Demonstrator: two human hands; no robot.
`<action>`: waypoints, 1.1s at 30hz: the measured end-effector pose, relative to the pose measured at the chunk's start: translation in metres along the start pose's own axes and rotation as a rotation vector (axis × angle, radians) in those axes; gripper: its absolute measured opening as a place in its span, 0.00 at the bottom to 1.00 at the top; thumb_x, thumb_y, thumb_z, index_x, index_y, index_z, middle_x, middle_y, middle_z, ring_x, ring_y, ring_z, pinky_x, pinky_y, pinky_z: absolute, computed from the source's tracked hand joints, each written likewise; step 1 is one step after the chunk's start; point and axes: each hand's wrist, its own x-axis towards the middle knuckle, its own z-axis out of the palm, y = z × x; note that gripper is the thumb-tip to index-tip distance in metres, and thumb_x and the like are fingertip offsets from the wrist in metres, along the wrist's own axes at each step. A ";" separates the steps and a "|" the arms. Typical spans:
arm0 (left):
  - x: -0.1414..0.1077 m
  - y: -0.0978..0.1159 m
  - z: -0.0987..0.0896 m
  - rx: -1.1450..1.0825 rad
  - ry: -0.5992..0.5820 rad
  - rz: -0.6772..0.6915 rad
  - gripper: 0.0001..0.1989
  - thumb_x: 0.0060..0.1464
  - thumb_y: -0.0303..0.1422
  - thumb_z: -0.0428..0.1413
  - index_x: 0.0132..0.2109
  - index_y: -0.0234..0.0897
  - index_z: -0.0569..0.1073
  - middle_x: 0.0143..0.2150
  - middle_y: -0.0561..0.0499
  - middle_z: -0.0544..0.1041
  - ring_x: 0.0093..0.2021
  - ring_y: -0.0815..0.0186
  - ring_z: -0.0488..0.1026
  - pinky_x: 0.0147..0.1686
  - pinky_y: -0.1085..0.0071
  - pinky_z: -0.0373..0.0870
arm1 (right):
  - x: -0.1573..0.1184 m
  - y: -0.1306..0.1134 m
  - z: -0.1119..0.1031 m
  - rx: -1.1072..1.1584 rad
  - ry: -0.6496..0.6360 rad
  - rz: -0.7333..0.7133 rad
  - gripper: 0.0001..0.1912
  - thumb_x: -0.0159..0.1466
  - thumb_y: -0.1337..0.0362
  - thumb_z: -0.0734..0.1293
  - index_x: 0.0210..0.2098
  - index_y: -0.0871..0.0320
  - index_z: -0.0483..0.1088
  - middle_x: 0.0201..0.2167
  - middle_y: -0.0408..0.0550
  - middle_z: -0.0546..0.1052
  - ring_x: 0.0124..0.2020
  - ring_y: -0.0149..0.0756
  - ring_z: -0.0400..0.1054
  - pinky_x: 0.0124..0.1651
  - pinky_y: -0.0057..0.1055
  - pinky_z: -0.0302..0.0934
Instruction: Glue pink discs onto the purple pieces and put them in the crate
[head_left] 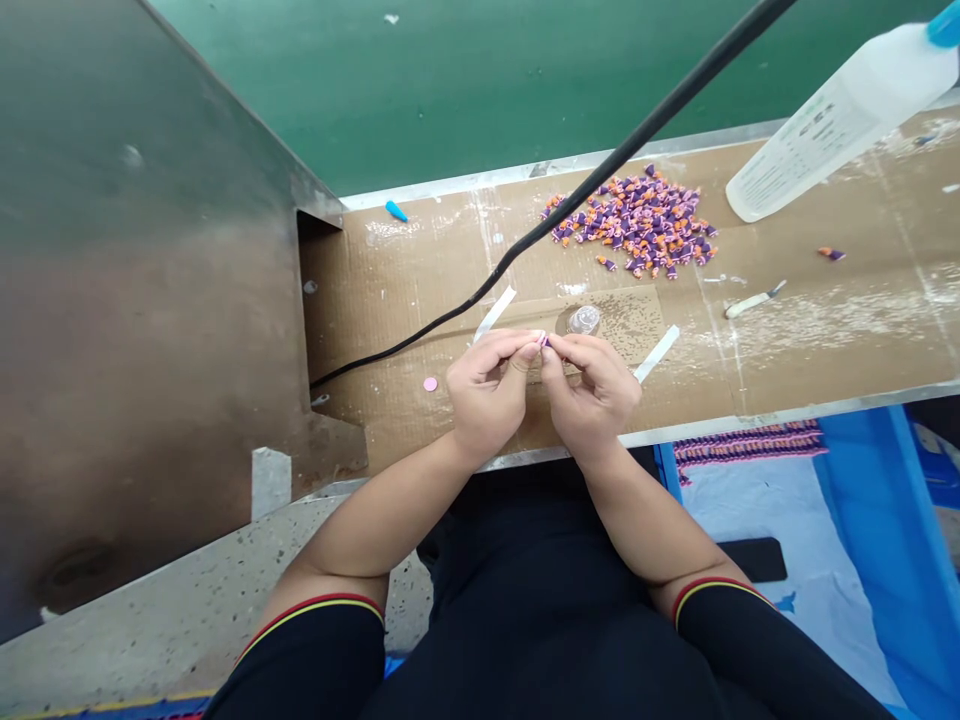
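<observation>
Both bare forearms [390, 520] angle inward to the wrists, bringing the left hand [487, 392] and right hand [592, 392] close together, knuckles up. Their fingertips [529, 352] meet at a pinch on something tiny (too small to make out from up here), other fingers curled loosely beneath. Black sleeves [315, 660] with red-and-yellow cuffs stop near the elbows.

A small purple and pink piece [543, 341] pinched between the left hand [487, 385] and right hand [589, 390] is mostly hidden. A white plastic bottle [847, 125] runs off the top right corner, its label too small to read.
</observation>
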 end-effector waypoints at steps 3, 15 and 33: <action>0.001 0.000 0.000 0.056 0.000 0.075 0.04 0.70 0.32 0.65 0.46 0.44 0.87 0.43 0.50 0.88 0.44 0.63 0.87 0.49 0.64 0.86 | 0.000 -0.001 0.000 -0.011 0.009 0.009 0.04 0.75 0.64 0.73 0.43 0.51 0.83 0.39 0.47 0.87 0.38 0.38 0.85 0.40 0.37 0.83; 0.001 0.009 0.001 -0.071 -0.009 -0.177 0.13 0.70 0.43 0.65 0.41 0.40 0.87 0.37 0.47 0.86 0.36 0.65 0.84 0.40 0.70 0.84 | 0.001 -0.002 -0.002 0.035 -0.016 0.047 0.04 0.72 0.66 0.74 0.41 0.51 0.83 0.37 0.47 0.87 0.38 0.39 0.84 0.40 0.37 0.82; -0.004 0.000 0.000 -0.165 -0.103 -0.158 0.08 0.71 0.38 0.65 0.52 0.47 0.88 0.50 0.47 0.88 0.52 0.61 0.87 0.57 0.64 0.86 | 0.000 0.008 -0.004 0.026 -0.019 0.021 0.05 0.74 0.64 0.72 0.46 0.50 0.82 0.40 0.48 0.86 0.40 0.41 0.84 0.43 0.42 0.83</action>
